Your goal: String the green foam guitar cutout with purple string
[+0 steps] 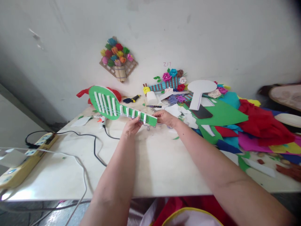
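Observation:
A green paddle-shaped paper piece (110, 105) with several white strips across it is held above the white table (150, 163). My left hand (132, 125) is closed on the underside of its handle. My right hand (166, 118) pinches the handle's right end. A thin thread or wire hangs below the handle between the hands.
A pile of coloured paper sheets (246, 125) and a white paddle cut-out (199, 89) lie at the right. Scissors (131, 99), a white roll (151, 98) and paper flower crafts (170, 80) sit by the wall. A power strip (25, 157) and black cable (94, 144) lie at the left.

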`<state>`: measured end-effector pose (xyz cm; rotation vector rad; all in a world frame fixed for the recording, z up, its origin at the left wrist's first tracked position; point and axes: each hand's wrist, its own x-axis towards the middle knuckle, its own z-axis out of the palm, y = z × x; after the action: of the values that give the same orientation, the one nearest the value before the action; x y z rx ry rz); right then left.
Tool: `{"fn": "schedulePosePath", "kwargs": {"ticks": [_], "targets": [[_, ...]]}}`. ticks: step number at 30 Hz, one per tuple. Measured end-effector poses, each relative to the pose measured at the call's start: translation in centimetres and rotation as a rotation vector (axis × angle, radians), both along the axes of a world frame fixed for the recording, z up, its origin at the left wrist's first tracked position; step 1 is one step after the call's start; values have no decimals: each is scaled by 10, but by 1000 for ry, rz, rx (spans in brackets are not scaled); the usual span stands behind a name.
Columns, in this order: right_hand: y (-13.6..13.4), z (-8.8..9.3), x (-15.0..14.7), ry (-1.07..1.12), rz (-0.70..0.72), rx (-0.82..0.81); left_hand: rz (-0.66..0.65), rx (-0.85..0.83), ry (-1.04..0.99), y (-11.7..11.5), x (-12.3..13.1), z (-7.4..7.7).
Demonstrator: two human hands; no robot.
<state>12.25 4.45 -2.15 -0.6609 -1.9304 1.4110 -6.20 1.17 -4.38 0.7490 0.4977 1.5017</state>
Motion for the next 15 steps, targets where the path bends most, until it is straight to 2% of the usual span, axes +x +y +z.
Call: {"fn": "schedulePosePath", "kwargs": {"ticks": [15], "targets": [[7,9,21,-53,40,-158,-88,44,165,4,-3,-3]]}}
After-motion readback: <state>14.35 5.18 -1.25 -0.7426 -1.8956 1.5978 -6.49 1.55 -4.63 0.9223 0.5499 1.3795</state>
